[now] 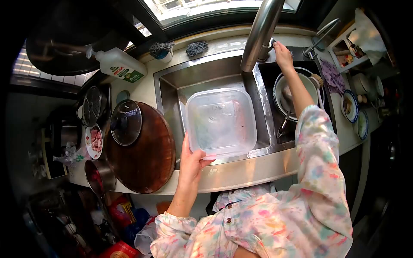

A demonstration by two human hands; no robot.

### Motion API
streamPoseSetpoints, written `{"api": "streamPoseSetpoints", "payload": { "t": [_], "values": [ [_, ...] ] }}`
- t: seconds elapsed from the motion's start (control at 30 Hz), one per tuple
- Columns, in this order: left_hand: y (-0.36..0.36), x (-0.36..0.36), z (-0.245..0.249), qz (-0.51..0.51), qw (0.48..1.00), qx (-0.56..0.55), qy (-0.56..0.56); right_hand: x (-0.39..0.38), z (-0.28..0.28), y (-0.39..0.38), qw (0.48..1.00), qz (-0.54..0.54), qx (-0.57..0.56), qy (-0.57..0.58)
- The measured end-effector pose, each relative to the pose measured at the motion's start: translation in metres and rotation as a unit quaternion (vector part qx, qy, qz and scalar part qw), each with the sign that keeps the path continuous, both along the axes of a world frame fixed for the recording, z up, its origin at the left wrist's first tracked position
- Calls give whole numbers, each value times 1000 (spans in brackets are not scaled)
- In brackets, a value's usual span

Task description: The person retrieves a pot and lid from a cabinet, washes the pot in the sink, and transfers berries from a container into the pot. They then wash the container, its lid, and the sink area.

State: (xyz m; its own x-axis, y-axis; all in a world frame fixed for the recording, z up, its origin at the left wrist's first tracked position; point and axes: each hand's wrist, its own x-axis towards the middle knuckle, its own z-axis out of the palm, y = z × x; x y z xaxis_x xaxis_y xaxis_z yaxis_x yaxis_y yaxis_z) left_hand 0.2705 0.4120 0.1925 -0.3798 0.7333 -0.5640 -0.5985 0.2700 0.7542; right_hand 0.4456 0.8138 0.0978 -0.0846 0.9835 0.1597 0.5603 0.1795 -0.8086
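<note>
A clear, squarish plastic container [217, 120] is held over the large basin of the steel sink [202, 81]. My left hand [192, 161] grips its near left corner, thumb on the rim. My right hand [283, 56] reaches to the base of the metal faucet [260, 36], and its fingers are closed at what looks like the faucet lever, partly hidden. The faucet's spout points down above the far edge of the basin. No running water can be made out. Under my right forearm, in the smaller basin, sit a pale bowl [307, 85] and a strainer handle [282, 127].
Left of the sink lies a round wooden board [150, 159] with a glass lid [129, 122] on it. Beyond stand a white jug [120, 64], a plate of cut meat [94, 141] and a saucepan [100, 175]. Dishes [349, 105] line the right counter.
</note>
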Motion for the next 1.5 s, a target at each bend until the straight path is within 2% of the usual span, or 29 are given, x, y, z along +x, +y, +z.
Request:
{"api": "streamPoseSetpoints", "payload": {
  "t": [0.03,0.17,0.23,0.33,0.43,0.6,0.8,0.93,1.0,1.1,1.23,1.3,1.4,1.47,1.5],
  "values": [
    [1,1,-2,6,1000,-10,-4,-3,2,12,999,29,9,-20],
    [4,-2,-7,33,997,-55,-31,-19,26,38,982,-47,-25,-183],
    [4,-1,-10,47,994,-80,-52,-21,45,43,963,-17,-45,-265],
    [6,2,-18,52,989,-104,-91,-16,46,55,951,15,-23,-309],
    [10,4,-28,37,982,-111,-148,-3,21,62,971,6,-68,-230],
    [18,8,-31,20,968,-139,-207,-6,22,52,966,-17,-32,-256],
    [32,19,-35,13,966,-148,-213,-3,13,66,967,8,-79,-242],
    [44,27,-34,45,985,-69,-150,-2,5,78,966,26,-118,-230],
    [45,24,-35,39,994,-41,-98,-2,4,77,974,27,-93,-205],
    [34,18,-29,102,993,-24,-45,-6,5,77,985,55,-53,-157],
    [20,7,-33,116,989,5,97,-9,6,79,987,114,1,-115],
    [20,-1,-40,112,975,19,190,-12,1,85,989,100,-105,14],
    [19,-6,-37,123,962,23,243,-12,-9,94,980,101,-138,99],
    [11,-11,-29,127,976,8,176,-13,-15,97,963,116,-155,189],
    [8,-13,-26,131,981,0,142,-15,-18,102,962,165,-153,156]
  ]
}}
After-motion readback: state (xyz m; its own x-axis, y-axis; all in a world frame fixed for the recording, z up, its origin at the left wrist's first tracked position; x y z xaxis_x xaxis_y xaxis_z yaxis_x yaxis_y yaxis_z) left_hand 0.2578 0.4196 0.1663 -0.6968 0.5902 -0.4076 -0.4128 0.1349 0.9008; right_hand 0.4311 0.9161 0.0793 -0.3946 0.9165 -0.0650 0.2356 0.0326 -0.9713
